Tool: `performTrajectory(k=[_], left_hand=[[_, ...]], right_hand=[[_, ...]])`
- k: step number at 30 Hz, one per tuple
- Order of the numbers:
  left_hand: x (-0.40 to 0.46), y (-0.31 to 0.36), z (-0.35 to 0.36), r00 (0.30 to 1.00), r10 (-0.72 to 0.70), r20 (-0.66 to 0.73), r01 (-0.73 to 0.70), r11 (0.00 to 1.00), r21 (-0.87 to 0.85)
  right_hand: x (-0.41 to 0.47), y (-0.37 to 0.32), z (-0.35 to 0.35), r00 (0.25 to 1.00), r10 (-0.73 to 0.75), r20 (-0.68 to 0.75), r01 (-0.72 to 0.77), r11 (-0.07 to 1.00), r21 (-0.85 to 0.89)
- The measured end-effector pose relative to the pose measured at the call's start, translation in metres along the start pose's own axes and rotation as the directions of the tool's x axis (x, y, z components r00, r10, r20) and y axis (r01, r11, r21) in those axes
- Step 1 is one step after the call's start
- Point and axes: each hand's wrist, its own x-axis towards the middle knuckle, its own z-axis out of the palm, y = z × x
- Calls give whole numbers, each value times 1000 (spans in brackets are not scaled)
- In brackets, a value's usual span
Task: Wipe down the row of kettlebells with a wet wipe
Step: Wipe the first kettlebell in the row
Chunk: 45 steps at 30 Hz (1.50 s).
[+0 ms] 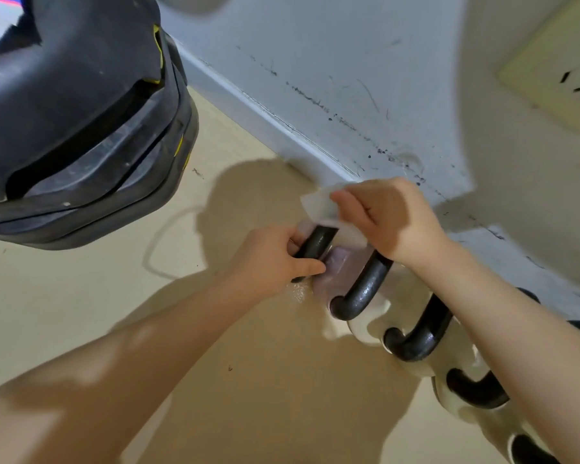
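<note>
A row of pale-bodied kettlebells with black curved metal handles (416, 333) runs from the frame's centre toward the lower right, along the foot of a scuffed grey-white wall (315, 78). At the row's far end, near the centre of the frame, the left hand (278, 259) curls its fingers and thumb round the black handle of the end kettlebell (317, 244). Just above it, the right hand (392, 219) pinches a white wet wipe (318, 207) draped against that same handle. The kettlebells stand on a tan floor (248, 380). A large black rubber tyre (81, 128) fills the upper left.
</note>
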Motion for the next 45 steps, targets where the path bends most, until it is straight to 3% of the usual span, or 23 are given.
performTrajectory(k=[5, 11, 13, 15, 16, 19, 20, 24, 26, 29, 31, 34, 35, 38, 41, 43, 45], left_hand=[[3, -4, 0, 999, 1, 36, 0, 1000, -28], [4, -7, 1, 1000, -8, 29, 9, 999, -34], [6, -7, 1, 1000, 1, 18, -1, 1000, -1], [6, -8, 0, 1000, -2, 21, 2, 1000, 8], [7, -9, 0, 1000, -10, 29, 10, 1000, -8], [8, -10, 0, 999, -27, 36, 28, 999, -32], [8, -10, 0, 999, -29, 35, 30, 999, -32], [5, -10, 2, 1000, -15, 5, 15, 1000, -1], [4, -12, 5, 999, -24, -27, 24, 1000, -17], [3, -11, 7, 998, -37, -49, 35, 999, -29], [3, -11, 7, 999, -39, -35, 38, 999, -31], [3, -10, 6, 999, -40, -35, 39, 999, -27], [2, -10, 7, 998, -44, -42, 42, 999, -30], [1, -9, 7, 998, -41, -48, 39, 998, -50], [3, -11, 5, 998, -54, -32, 52, 997, -55], [3, -13, 6, 998, -54, -21, 52, 997, -62], [2, -15, 10, 999, -30, -40, 27, 997, -67]], right_hand=[[-5, 17, 20, 949, -280, 143, 287, 957, -33], [5, 28, 22, 938, -283, 201, 328, 914, -240], [6, 20, 31, 877, -377, 298, 466, 818, -336], [11, 16, 34, 816, -414, 403, 549, 773, -318], [16, 18, 32, 829, -361, 427, 508, 806, -304], [34, 33, 27, 941, -13, 337, 116, 951, -287], [34, 30, 28, 938, 9, 346, 98, 953, -288], [24, 15, 36, 842, -351, 410, 480, 834, -272], [32, 21, 30, 865, -245, 438, 369, 902, -223], [45, 41, 26, 952, -26, 304, 57, 994, -95], [38, 31, 30, 949, -88, 301, 122, 988, -95], [21, 17, 37, 877, -319, 358, 413, 882, -225], [24, 19, 35, 867, -316, 385, 418, 882, -216], [41, 38, 31, 948, -83, 308, 110, 991, -71], [37, 40, 37, 967, 90, 240, -74, 994, -74], [24, 25, 42, 975, 90, 204, -50, 980, -191], [11, 17, 44, 978, -30, 204, 79, 969, -233]])
